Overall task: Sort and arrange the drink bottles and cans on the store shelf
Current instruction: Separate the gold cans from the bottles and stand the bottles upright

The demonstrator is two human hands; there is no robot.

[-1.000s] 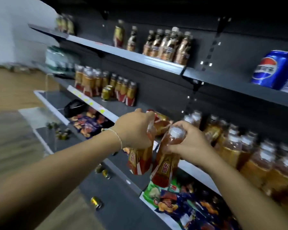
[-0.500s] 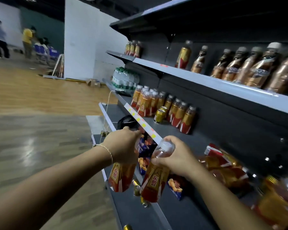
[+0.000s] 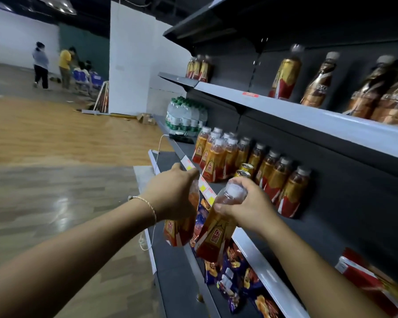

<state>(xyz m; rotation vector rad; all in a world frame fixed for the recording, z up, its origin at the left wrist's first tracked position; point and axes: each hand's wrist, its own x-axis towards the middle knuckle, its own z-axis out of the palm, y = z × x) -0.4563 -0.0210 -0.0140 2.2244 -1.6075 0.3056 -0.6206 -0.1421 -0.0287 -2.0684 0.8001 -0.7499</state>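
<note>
My left hand (image 3: 172,196) grips the top of an orange drink bottle with a red and gold label (image 3: 178,228), which hangs in front of the middle shelf's edge. My right hand (image 3: 246,205) holds a second bottle of the same kind (image 3: 216,235) by its neck, white cap up, just right of the first. Behind them on the middle shelf (image 3: 251,249) stands a row of matching bottles (image 3: 246,161) with two gold cans (image 3: 242,172) among them. The upper shelf (image 3: 308,115) carries brown bottles (image 3: 317,79) and a red and gold one (image 3: 284,74).
Green-capped water bottles (image 3: 185,117) stand at the far end of the middle shelf. Snack packets (image 3: 234,269) lie on the lower shelf under my hands. A red pack (image 3: 363,278) lies at the right. People (image 3: 53,65) stand far off on the wooden floor.
My view has swung left along the shelf. Both hands have carried their bottles left and up, closer to the row of matching bottles on the middle shelf.
</note>
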